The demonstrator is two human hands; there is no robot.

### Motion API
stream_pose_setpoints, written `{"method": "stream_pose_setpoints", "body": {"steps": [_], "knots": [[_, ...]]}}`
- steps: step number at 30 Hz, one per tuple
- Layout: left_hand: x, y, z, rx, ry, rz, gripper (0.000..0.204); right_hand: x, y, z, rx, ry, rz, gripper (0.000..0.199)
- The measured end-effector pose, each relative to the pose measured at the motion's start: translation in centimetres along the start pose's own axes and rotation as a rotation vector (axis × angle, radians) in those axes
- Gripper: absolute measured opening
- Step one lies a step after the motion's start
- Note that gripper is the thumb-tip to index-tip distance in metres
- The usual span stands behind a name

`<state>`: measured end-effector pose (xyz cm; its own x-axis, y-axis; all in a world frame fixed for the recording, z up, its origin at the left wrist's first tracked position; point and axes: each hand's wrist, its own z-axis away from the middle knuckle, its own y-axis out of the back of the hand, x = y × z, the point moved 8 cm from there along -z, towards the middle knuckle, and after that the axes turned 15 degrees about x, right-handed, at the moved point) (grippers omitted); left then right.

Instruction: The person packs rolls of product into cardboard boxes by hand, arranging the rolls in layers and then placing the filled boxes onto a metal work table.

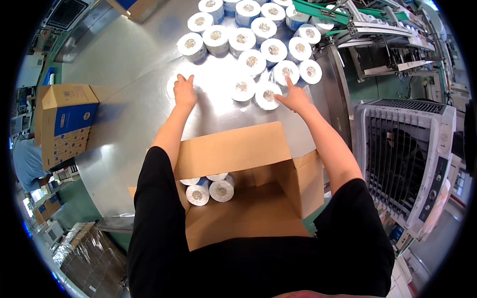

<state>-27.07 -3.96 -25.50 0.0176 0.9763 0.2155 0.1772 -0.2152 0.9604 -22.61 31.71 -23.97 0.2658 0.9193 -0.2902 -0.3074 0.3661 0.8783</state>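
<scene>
Several wrapped white paper rolls [241, 39] stand upright on the metal table beyond my hands. My right hand [297, 99] has its index finger at the core of one roll [285, 73] and its thumb by the roll in front [267, 96]. Its fingers are spread, not wrapped round either roll. My left hand [185, 93] reaches over the table, left of the rolls, with thumb and fingers apart. A pale, glare-washed shape lies beside it; I cannot tell what it is. Below my arms an open cardboard box [233, 151] holds several rolls [221, 188] in its left part.
A blue-printed carton [72, 121] stands at the table's left edge. A green-belted conveyor [328, 14] meets the table at the far right. A grey air cooler [402, 154] stands right of my arm. Another person in blue [29, 161] is at far left.
</scene>
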Motion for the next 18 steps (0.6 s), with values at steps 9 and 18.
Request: {"method": "stream_pose_setpoints", "body": {"steps": [9, 18], "knots": [[13.0, -0.2, 1.0, -0.172, 0.069, -0.046, 0.042, 0.2, -3.3, -3.7, 0.246, 0.058, -0.214, 0.086], [5.5, 2.1, -1.3, -0.184, 0.215, 0.206, 0.05, -0.7, 0.4, -0.2, 0.115, 0.168, -0.339, 0.068]]}}
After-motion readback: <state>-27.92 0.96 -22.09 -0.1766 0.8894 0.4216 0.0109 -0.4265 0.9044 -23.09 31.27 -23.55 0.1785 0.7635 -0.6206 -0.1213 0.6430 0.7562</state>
